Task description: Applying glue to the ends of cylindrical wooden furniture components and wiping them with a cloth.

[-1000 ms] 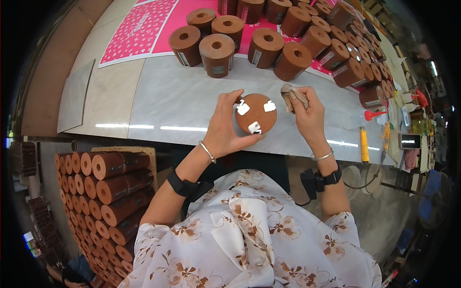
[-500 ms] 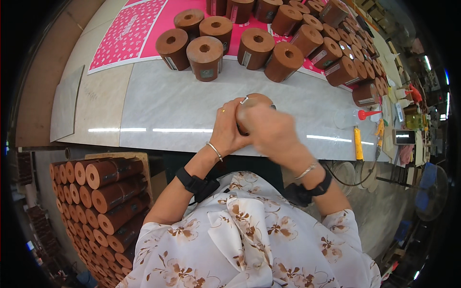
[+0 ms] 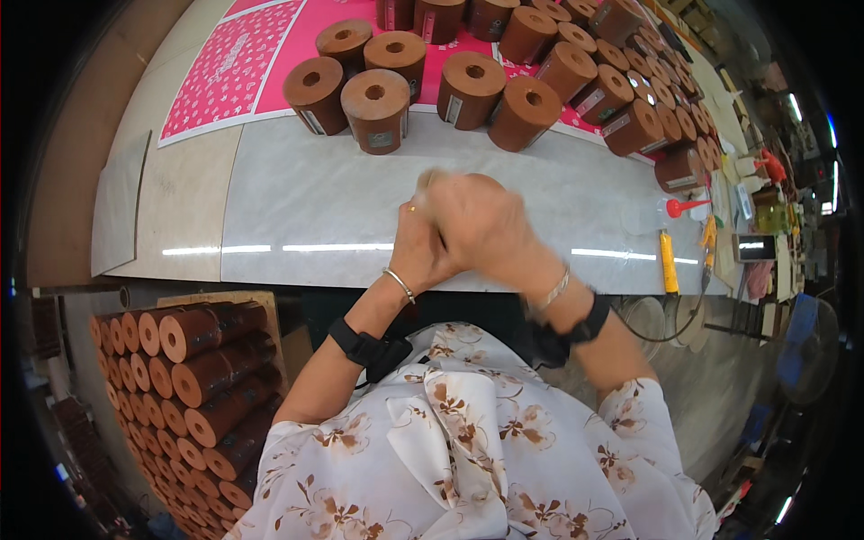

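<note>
My left hand point(image 3: 416, 241) is closed round a brown cylinder above the front of the grey table point(image 3: 297, 193). Over it is my right hand point(image 3: 475, 216), its fingers curled and blurred by motion, hiding nearly all of the cylinder. A blurred tan edge shows at the right fingertips; whether it is a held thing cannot be made out. Beyond my hands stand brown cylinders with a hole in the top, the nearest being a labelled cylinder point(image 3: 375, 117) and an unheld cylinder point(image 3: 525, 115).
Many more cylinders crowd the pink printed sheet point(image 3: 270, 54) toward the far right. A clear bottle with a red nozzle point(image 3: 679, 209) and a yellow tube point(image 3: 668, 261) lie at the right. Below the table's left, a stack of long brown cylinders point(image 3: 193, 360) rises beside my arm.
My right hand has moved left and slightly up across the held cylinder, covering its top, which showed before. The left hand keeps its grip in about the same place.
</note>
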Tool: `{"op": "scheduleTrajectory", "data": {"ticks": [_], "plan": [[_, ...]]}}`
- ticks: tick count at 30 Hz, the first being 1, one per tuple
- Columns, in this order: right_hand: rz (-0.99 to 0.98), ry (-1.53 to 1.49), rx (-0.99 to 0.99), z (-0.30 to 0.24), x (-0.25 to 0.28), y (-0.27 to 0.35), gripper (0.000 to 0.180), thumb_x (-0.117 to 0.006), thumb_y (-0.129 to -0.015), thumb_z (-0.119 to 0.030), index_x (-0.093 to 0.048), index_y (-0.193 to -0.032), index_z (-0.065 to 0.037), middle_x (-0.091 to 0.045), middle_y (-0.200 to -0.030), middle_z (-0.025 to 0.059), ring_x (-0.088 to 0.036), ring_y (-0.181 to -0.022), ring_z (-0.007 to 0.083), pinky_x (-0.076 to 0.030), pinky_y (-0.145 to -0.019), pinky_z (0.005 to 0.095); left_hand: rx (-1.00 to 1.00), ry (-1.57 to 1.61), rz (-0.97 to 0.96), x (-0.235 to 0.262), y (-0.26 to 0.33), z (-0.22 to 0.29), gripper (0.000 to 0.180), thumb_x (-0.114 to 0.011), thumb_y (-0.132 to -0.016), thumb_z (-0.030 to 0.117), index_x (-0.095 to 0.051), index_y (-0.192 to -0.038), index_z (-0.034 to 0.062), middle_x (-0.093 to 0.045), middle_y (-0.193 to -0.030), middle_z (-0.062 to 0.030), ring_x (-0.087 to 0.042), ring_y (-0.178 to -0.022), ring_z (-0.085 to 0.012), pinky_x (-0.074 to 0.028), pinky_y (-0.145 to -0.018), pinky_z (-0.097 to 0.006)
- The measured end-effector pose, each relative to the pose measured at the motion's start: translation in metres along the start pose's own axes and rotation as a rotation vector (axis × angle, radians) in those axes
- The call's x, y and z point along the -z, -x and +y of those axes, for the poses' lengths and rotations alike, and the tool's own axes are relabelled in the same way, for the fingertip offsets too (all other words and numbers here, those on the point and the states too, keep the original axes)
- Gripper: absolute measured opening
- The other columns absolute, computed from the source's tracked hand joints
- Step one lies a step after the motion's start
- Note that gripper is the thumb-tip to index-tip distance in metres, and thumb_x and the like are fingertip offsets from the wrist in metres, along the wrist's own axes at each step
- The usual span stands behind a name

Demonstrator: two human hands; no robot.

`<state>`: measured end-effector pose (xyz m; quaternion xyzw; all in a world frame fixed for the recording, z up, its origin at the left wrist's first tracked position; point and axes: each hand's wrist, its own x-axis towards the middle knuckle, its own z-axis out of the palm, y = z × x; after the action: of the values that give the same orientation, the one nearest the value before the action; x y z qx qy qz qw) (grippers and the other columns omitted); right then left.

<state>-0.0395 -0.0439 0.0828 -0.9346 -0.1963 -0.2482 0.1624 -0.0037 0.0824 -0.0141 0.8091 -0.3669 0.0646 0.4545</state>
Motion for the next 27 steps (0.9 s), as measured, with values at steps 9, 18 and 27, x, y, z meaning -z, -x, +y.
{"op": "scheduleTrajectory", "data": {"ticks": [9, 18, 27], "plan": [[0.114, 0.001, -0.078, -0.009, 0.021, 0.043, 0.018, -0.064, -0.075, -0.007, -0.058, -0.091, -0.008, -0.054, -0.076, 0.0072, -0.059, -0.060, 0.0239, -0.046, -0.048, 0.0342, 0.078, 0.139, 0.056, 0.002, -0.002, 0.007, 0.090, -0.085, -0.055, 0.039, -0.044, -0.125, 0.0015, -0.053, -0.111, -0.0172, -0.051, -0.102, -0.0326, -0.035, -0.092, -0.042], [0.119, 0.030, -0.146, 0.034, 0.011, 0.016, 0.026, -0.065, -0.075, -0.008, -0.059, -0.100, -0.009, -0.055, -0.077, 0.0071, -0.058, -0.060, 0.0264, -0.046, -0.048, 0.0348, 0.143, 0.218, 0.014, -0.001, -0.001, 0.005, 0.089, -0.087, -0.054, 0.038, -0.044, -0.124, 0.0022, -0.053, -0.110, -0.0151, -0.051, -0.100, -0.0324, -0.038, -0.089, -0.041], [0.145, -0.001, -0.222, -0.001, 0.042, 0.058, 0.027, -0.065, -0.073, -0.006, -0.059, -0.099, -0.004, -0.052, -0.074, 0.0074, -0.057, -0.059, 0.0226, -0.045, -0.046, 0.0334, 0.098, 0.132, 0.046, -0.002, 0.001, 0.011, 0.088, -0.085, -0.057, 0.038, -0.044, -0.125, 0.0015, -0.053, -0.111, -0.0159, -0.051, -0.101, -0.0329, -0.038, -0.090, -0.042]]}}
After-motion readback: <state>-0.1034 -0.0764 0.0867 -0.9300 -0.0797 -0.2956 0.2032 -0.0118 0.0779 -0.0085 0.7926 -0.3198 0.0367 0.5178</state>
